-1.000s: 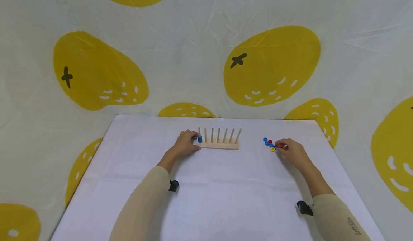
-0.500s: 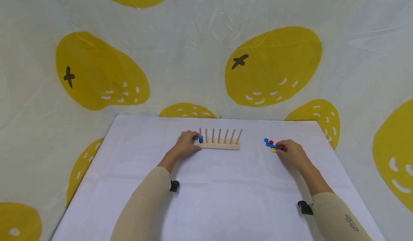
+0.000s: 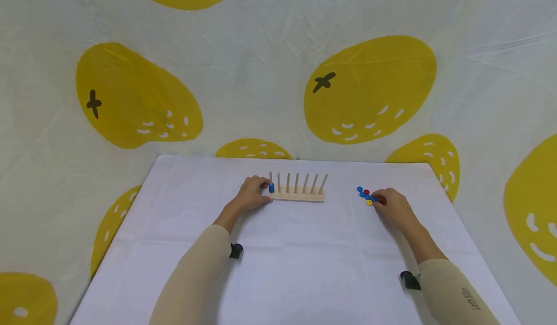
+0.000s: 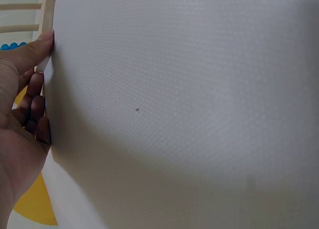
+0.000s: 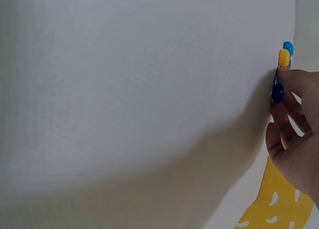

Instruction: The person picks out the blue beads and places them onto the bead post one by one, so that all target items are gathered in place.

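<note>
A wooden rack [image 3: 300, 198] with a row of upright pegs stands toward the back of the table. Blue beads [image 3: 271, 188] are stacked on its leftmost peg. My left hand [image 3: 251, 193] grips the rack's left end, thumb along the front edge and fingers behind; the left wrist view shows the thumb [image 4: 35, 52] against the wood. To the right, my right hand [image 3: 393, 206] reaches into a small group of loose ring beads. Its thumb and fingers close around a dark blue bead [image 5: 277, 93], with a yellow bead [image 5: 284, 58] just beyond the thumb.
Further loose beads lie left of the right hand: several blue, a red bead [image 3: 366, 192] and a yellow one. A white cloth [image 3: 304, 257] covers the table. Behind it hangs a curtain [image 3: 261, 73] with large yellow fruit prints.
The right hand's fingers have drawn closer together at the beads. The left hand stays on the rack; the whole view has shifted slightly.
</note>
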`<state>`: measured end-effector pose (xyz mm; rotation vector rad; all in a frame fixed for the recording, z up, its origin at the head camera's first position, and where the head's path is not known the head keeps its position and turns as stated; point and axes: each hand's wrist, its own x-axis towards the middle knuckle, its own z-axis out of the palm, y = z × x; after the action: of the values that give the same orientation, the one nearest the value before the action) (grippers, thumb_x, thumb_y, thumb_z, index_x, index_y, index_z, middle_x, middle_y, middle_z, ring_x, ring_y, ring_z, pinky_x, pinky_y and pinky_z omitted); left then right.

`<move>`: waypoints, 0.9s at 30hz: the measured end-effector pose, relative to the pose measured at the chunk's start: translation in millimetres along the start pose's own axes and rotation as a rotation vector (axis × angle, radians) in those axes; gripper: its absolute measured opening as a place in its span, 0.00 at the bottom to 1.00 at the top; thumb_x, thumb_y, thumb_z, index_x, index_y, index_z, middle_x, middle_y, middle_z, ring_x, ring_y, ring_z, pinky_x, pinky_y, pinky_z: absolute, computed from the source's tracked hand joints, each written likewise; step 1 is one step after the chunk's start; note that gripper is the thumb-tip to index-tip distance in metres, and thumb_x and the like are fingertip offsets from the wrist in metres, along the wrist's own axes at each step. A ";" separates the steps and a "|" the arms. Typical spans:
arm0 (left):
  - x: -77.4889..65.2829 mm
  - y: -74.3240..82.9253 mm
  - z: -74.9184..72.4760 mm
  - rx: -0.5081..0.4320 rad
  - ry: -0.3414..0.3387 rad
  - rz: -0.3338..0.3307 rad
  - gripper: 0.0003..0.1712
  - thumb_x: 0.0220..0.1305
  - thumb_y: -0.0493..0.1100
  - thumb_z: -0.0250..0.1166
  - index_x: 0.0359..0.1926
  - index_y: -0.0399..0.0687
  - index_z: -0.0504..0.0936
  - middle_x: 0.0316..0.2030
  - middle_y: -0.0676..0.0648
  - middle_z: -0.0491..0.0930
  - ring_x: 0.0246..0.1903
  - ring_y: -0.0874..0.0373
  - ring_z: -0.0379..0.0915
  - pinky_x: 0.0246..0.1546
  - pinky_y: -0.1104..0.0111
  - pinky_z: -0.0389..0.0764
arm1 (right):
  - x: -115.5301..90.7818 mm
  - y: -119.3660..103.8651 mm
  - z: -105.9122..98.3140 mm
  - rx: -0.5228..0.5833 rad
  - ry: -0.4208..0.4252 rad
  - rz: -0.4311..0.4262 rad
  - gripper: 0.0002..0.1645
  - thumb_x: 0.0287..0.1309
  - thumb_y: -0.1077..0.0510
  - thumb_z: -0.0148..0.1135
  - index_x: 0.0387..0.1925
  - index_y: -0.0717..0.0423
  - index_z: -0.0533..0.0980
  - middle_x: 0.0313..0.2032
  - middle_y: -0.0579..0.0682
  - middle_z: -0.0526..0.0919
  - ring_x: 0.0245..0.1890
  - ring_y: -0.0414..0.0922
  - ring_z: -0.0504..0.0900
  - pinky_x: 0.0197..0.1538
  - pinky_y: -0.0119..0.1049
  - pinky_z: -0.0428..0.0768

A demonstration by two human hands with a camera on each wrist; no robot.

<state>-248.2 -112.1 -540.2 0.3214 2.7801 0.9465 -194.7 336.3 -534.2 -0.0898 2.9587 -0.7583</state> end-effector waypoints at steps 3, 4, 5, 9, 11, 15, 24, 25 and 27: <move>0.0 -0.5 0.3 0.003 0.004 0.004 0.32 0.58 0.46 0.79 0.63 0.46 0.81 0.53 0.46 0.80 0.56 0.49 0.68 0.66 0.55 0.71 | 0.7 -0.8 1.1 0.003 0.010 0.006 0.18 0.67 0.62 0.66 0.56 0.66 0.79 0.48 0.66 0.79 0.47 0.59 0.77 0.58 0.59 0.79; 0.1 -0.6 0.3 0.004 0.005 0.006 0.33 0.57 0.46 0.79 0.63 0.45 0.81 0.53 0.46 0.80 0.56 0.49 0.68 0.66 0.55 0.71 | 0.9 -0.7 1.4 0.004 0.014 0.006 0.18 0.67 0.62 0.66 0.55 0.66 0.79 0.47 0.66 0.79 0.47 0.60 0.77 0.58 0.59 0.79; 0.0 -0.6 0.4 0.003 0.006 0.007 0.33 0.57 0.46 0.79 0.63 0.45 0.81 0.53 0.46 0.80 0.57 0.48 0.68 0.66 0.55 0.71 | 1.3 -0.5 2.1 0.004 0.017 0.008 0.18 0.67 0.62 0.66 0.55 0.66 0.79 0.47 0.66 0.79 0.47 0.59 0.77 0.58 0.59 0.79; -0.1 -0.8 0.5 -0.001 0.006 0.008 0.33 0.57 0.46 0.79 0.63 0.45 0.81 0.53 0.46 0.80 0.57 0.48 0.68 0.66 0.55 0.71 | 2.0 0.6 4.3 0.002 0.025 0.010 0.18 0.67 0.62 0.66 0.55 0.66 0.80 0.47 0.65 0.79 0.46 0.59 0.77 0.58 0.58 0.80; -0.1 -1.0 0.5 -0.006 0.006 0.009 0.33 0.57 0.46 0.79 0.63 0.45 0.81 0.52 0.46 0.80 0.57 0.48 0.68 0.66 0.55 0.71 | 2.2 1.0 4.9 0.002 0.026 0.012 0.17 0.67 0.62 0.66 0.55 0.65 0.80 0.47 0.65 0.79 0.46 0.58 0.77 0.58 0.58 0.80; 0.1 -1.4 0.7 0.000 0.008 0.011 0.33 0.57 0.46 0.80 0.62 0.45 0.81 0.52 0.46 0.80 0.56 0.48 0.68 0.65 0.55 0.71 | 1.9 0.3 4.6 0.008 0.028 0.019 0.18 0.67 0.61 0.66 0.55 0.65 0.80 0.48 0.65 0.79 0.47 0.58 0.77 0.58 0.58 0.80; 0.4 1.0 0.4 0.017 -0.002 -0.014 0.33 0.57 0.46 0.80 0.63 0.46 0.81 0.52 0.47 0.79 0.57 0.49 0.68 0.65 0.55 0.70 | 0.9 2.5 3.7 -0.008 0.050 -0.020 0.16 0.66 0.62 0.67 0.52 0.65 0.81 0.46 0.65 0.81 0.45 0.58 0.78 0.56 0.59 0.80; 0.5 1.3 0.4 0.018 -0.003 -0.016 0.33 0.57 0.47 0.80 0.63 0.46 0.81 0.52 0.47 0.79 0.57 0.49 0.68 0.65 0.55 0.70 | 0.5 2.6 3.5 -0.005 0.050 -0.019 0.16 0.66 0.62 0.67 0.53 0.65 0.80 0.46 0.65 0.81 0.45 0.58 0.78 0.56 0.59 0.80; 0.9 1.6 0.4 0.020 -0.003 -0.021 0.33 0.57 0.47 0.80 0.63 0.47 0.81 0.51 0.47 0.79 0.56 0.49 0.68 0.64 0.56 0.71 | -0.3 2.9 3.1 0.001 0.046 -0.014 0.17 0.67 0.61 0.67 0.54 0.65 0.80 0.47 0.65 0.80 0.46 0.59 0.77 0.57 0.59 0.79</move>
<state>-248.7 -110.4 -539.6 0.2951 2.7863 0.9134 -194.1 337.3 -538.3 -0.0941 3.0043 -0.7740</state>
